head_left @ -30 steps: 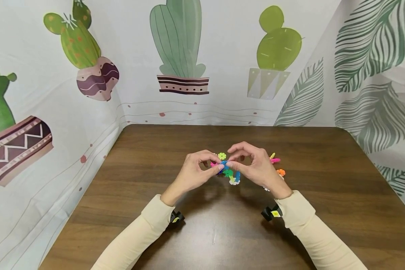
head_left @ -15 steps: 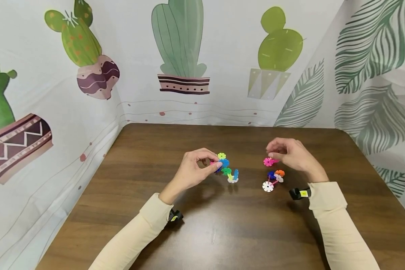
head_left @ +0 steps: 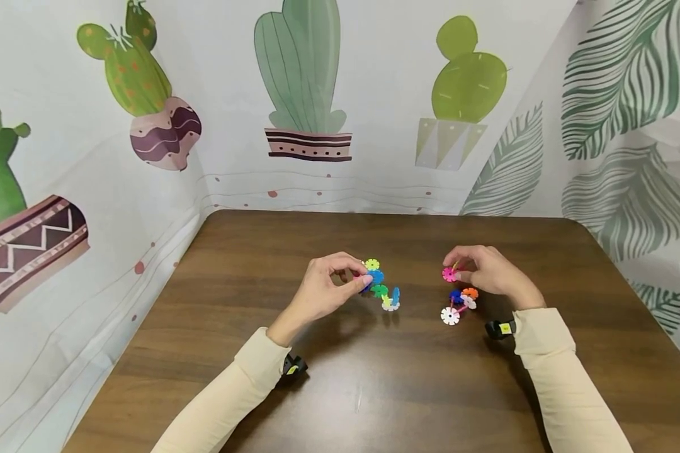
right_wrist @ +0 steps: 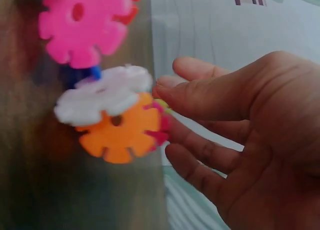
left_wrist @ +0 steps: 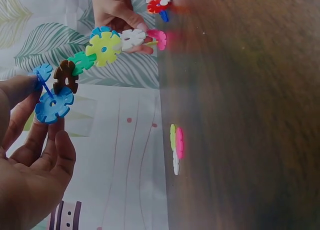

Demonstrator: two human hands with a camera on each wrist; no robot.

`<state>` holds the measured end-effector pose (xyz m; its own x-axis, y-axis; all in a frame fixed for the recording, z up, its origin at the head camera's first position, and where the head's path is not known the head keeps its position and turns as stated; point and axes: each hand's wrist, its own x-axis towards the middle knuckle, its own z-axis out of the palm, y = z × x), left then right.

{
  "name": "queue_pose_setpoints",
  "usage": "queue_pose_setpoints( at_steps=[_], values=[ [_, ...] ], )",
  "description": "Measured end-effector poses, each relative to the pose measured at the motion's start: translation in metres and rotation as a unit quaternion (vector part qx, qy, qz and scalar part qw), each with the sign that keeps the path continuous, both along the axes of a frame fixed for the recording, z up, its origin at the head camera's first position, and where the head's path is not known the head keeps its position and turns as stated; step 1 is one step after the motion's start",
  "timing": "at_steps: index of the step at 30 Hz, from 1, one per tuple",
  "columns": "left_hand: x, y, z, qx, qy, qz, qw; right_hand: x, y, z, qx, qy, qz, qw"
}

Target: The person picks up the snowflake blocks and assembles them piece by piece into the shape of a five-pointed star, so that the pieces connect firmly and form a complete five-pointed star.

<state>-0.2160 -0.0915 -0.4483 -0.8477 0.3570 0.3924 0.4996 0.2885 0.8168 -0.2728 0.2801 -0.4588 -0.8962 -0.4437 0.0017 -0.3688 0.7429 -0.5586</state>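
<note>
In the head view my left hand (head_left: 328,286) pinches one end of a chain of slotted flower-shaped plastic discs. From its blue disc (head_left: 376,277) the chain runs through a green disc (head_left: 380,291) to a white disc (head_left: 390,304). The left wrist view adds a brown disc (left_wrist: 66,77) and a yellow disc (left_wrist: 103,49) in that chain. Over to the right, my right hand (head_left: 490,270) has thumb and fingertips around a joined pink and yellow disc piece (head_left: 449,274). An orange disc (right_wrist: 120,135) partly covers that piece in the right wrist view.
Just in front of the right hand stands another joined group with a white disc (head_left: 450,316) and an orange disc (head_left: 470,294). A small yellow, pink and white stack (left_wrist: 179,142) sits on the brown wooden table (head_left: 294,233). A cactus-print cloth (head_left: 385,176) hangs behind.
My right hand has left the blue disc by the left hand, moved right, and come down onto the pink and yellow piece. The left hand keeps its hold on the chain.
</note>
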Motion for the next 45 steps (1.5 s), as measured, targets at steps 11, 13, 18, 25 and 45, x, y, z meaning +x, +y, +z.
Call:
queue_pose_setpoints(
  at_steps=[11, 13, 18, 25, 45],
  values=[
    [-0.002, 0.000, -0.005, 0.000, -0.001, 0.000, 1.0000, -0.007, -0.004, -0.018, -0.013, 0.006, 0.000, 0.9999],
    [-0.002, 0.000, -0.005, -0.001, -0.003, -0.001, 1.0000, -0.007, -0.006, -0.018, -0.007, 0.012, 0.001, 0.9999],
    [-0.003, 0.000, -0.006, -0.001, -0.004, -0.005, 1.0000, -0.010, -0.007, -0.016, 0.001, 0.019, -0.008, 0.9998],
    [-0.004, 0.000, -0.007, -0.002, -0.012, -0.006, 0.9999, -0.009, -0.010, -0.008, -0.032, 0.006, -0.010, 0.9994],
    [-0.010, -0.001, -0.012, -0.012, -0.017, -0.007, 0.9998, 0.003, -0.041, 0.000, -0.096, 0.065, 0.006, 0.9932]
  ],
)
